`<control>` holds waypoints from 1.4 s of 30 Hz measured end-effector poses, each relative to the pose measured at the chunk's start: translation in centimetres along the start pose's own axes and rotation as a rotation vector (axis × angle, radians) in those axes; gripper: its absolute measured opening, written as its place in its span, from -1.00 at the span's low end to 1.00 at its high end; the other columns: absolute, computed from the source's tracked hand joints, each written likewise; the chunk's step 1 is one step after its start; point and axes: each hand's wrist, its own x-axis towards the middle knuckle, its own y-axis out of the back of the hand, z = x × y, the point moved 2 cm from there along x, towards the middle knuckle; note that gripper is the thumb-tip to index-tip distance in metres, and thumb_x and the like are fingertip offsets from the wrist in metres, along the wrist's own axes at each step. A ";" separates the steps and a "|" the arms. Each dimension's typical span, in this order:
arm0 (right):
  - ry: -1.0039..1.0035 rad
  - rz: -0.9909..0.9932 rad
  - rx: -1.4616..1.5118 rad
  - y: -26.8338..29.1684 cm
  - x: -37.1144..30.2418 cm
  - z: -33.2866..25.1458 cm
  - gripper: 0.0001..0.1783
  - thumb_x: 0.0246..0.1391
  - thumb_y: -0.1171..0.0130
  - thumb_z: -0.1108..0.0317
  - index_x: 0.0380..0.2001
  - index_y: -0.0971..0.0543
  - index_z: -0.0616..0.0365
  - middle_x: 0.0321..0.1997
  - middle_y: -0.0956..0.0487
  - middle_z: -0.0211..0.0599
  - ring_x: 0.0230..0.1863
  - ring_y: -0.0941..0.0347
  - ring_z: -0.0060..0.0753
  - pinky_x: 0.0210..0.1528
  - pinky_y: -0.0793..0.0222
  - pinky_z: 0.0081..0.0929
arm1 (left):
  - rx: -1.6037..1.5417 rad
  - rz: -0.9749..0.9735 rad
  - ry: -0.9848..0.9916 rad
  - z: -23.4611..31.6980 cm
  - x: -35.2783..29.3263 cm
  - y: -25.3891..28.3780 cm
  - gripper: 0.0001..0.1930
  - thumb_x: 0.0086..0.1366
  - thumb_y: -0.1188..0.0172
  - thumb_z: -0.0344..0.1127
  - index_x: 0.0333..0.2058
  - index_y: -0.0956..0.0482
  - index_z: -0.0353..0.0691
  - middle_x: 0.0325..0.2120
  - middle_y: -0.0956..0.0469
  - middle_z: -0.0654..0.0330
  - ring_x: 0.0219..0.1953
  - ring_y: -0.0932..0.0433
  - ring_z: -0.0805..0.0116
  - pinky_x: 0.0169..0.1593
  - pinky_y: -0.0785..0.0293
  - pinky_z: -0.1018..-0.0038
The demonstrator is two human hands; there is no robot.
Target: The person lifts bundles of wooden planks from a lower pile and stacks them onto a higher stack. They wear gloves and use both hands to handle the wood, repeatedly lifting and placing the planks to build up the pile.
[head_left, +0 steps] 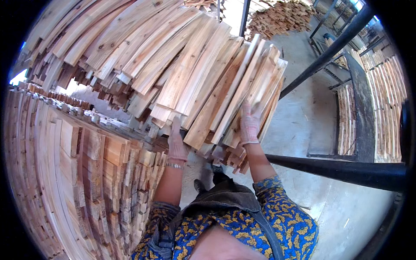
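A big heap of long pale wooden slats (173,60) leans across the upper middle of the head view. My right hand (249,123), in a pink knitted glove, grips the ends of a bundle of slats (255,82) at the heap's right side. My left hand (177,143), also gloved, reaches up to the lower ends of the slats near the middle, its fingers against the wood. Both forearms rise from blue and yellow patterned sleeves.
A tall neat stack of cut boards (86,173) fills the left. A black metal bar (346,171) crosses at the right, another slanted bar (329,52) above it. More slats lie in a rack (381,108) at far right. Concrete floor (303,117) lies below.
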 end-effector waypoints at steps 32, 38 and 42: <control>-0.174 -0.027 -0.088 1.4 -0.5 -7.6 0.11 0.02 -0.29 0.11 0.40 0.13 0.41 0.20 -0.37 0.27 0.17 -0.41 -0.01 0.22 -0.31 -0.32 | 0.913 -0.500 -0.348 10.3 6.7 -13.4 -0.09 0.21 -0.36 -0.17 0.37 -0.01 -0.40 0.18 -0.38 -0.04 0.17 -0.43 0.25 0.32 -0.27 0.41; -0.260 -0.196 0.145 3.5 -2.2 -8.3 0.24 -0.07 -0.40 0.07 0.41 0.19 0.39 0.16 -0.42 0.19 0.11 -0.45 -0.14 0.10 -0.41 -0.39 | 1.008 -0.472 -0.100 11.2 1.4 -15.0 -0.14 0.22 -0.35 0.00 0.30 -0.19 -0.43 0.10 -0.48 0.02 0.12 -0.46 0.33 0.21 -0.35 0.47; -0.346 -0.392 0.546 6.9 -6.9 -7.1 0.05 0.08 -0.31 0.06 0.42 0.07 0.26 0.22 -0.39 0.06 0.14 -0.43 -0.24 0.13 -0.42 -0.37 | 1.075 -0.507 -0.249 7.3 -0.7 -7.3 -0.24 0.30 -0.25 -0.07 0.30 -0.19 -0.42 0.12 -0.46 -0.02 0.11 -0.47 0.25 0.18 -0.39 0.43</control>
